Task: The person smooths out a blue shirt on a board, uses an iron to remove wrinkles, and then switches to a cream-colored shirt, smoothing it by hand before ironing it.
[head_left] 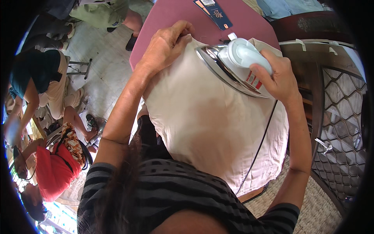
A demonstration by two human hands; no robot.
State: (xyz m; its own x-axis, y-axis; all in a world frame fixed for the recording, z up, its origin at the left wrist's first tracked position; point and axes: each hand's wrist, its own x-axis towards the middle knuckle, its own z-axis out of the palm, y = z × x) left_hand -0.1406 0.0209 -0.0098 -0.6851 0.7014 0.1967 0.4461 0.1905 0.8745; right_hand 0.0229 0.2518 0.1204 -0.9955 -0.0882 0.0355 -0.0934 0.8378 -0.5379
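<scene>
A cream garment (210, 121) lies spread over a maroon ironing board (179, 15) and hangs down toward me. My right hand (278, 76) grips the handle of a white and silver iron (233, 64), which is tilted so its metal soleplate shows, at the garment's far right part. My left hand (167, 45) presses on the garment's far edge, fingers bent over the cloth. The iron's black cord (259, 150) runs down across the cloth.
A blue paper tag (214, 13) lies on the board's far end. Folded pale clothes (284, 7) sit beyond it. A dark wooden cabinet with lattice glass (339, 117) stands to the right. Several people sit or crouch on the tiled floor (103, 58) at left.
</scene>
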